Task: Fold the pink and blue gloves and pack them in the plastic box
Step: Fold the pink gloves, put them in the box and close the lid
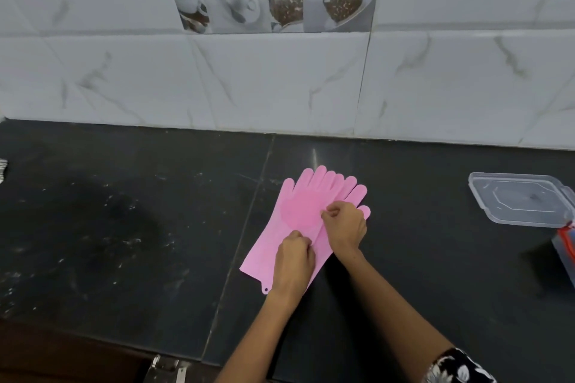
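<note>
Two pink gloves (300, 205) lie stacked flat on the black counter (124, 227), fingers pointing toward the wall, cuffs toward me. My left hand (294, 261) pinches the right edge of the top glove near the cuff. Farther up, at the palm, my right hand (345, 225) pinches that same edge. A clear plastic lid (522, 204) lies at the right of the counter. Just below it, at the frame's right edge, part of a clear plastic box (564, 249) shows with something red and blue inside. No blue glove lies in plain sight.
A white marble-tile wall (280, 81) rises behind the counter. A striped cloth (2, 169) peeks in at the left edge. A seam runs across the counter just left of the gloves. The counter's front edge lies at the bottom left.
</note>
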`<state>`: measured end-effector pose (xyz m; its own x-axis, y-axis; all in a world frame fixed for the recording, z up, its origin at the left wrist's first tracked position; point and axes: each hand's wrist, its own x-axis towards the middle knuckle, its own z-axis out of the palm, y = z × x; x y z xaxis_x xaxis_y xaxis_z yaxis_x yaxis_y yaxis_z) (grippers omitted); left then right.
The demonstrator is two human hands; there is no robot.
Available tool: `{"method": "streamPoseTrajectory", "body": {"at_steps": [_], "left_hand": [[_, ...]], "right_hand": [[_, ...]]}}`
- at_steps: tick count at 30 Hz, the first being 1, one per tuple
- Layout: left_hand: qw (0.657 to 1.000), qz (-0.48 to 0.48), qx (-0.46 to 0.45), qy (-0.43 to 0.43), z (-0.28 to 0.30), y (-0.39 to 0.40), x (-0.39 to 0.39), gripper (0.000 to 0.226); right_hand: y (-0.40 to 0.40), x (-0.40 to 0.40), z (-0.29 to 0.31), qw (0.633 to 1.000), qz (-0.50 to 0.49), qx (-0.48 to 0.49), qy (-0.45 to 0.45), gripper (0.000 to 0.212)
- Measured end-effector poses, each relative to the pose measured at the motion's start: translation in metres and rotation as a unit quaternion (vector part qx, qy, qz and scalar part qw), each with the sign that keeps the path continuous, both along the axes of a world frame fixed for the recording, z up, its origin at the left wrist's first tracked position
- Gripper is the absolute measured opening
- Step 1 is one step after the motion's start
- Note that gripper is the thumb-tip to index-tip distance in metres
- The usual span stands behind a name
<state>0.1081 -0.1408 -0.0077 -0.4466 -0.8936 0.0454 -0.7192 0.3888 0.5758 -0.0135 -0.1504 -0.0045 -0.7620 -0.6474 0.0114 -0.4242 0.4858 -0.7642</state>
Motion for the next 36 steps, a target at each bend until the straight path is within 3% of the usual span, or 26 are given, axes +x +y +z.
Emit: {"method": "streamPoseTrajectory", "body": {"at_steps": [7, 12, 15, 16, 19, 22, 24, 36], "left_hand": [[0.990, -0.101, -0.016, 0.093, 0.003, 0.044, -0.055, 0.017], [0.974, -0.206, 0.028, 0.092, -0.001, 0.068, -0.088, 0.027], [0.974, -0.207, -0.070, 0.063, -0.001, 0.039, -0.083, 0.029], [0.973, -0.197, -0.116, 0.037, -0.005, 0.024, -0.079, 0.031], [0.978, -0.166, -0.104, -0.074, -0.023, -0.006, -0.057, 0.042], [0.956, -0.230, -0.112, -0.140, -0.041, -0.026, -0.046, 0.050], [0.951, -0.252, -0.108, -0.142, -0.046, -0.030, -0.044, 0.053], [0.993, -0.017, -0.057, -0.100, -0.058, 0.040, -0.077, 0.057]], "right_hand": [[0.071, -0.058, 0.011, 0.993, -0.055, -0.097, 0.048, 0.005], [0.131, -0.112, -0.003, 0.989, -0.128, -0.002, 0.081, 0.006], [0.144, -0.126, -0.010, 0.982, -0.141, 0.067, 0.102, 0.020], [0.143, -0.124, -0.013, 0.981, -0.132, 0.078, 0.119, 0.027], [0.132, -0.104, -0.022, 0.981, -0.030, 0.092, 0.167, 0.041], [0.114, -0.087, -0.035, 0.967, 0.109, 0.143, 0.180, 0.049], [0.109, -0.086, -0.046, 0.957, 0.143, 0.175, 0.182, 0.052], [0.137, -0.106, -0.063, 0.948, 0.133, 0.177, 0.228, 0.051]]}}
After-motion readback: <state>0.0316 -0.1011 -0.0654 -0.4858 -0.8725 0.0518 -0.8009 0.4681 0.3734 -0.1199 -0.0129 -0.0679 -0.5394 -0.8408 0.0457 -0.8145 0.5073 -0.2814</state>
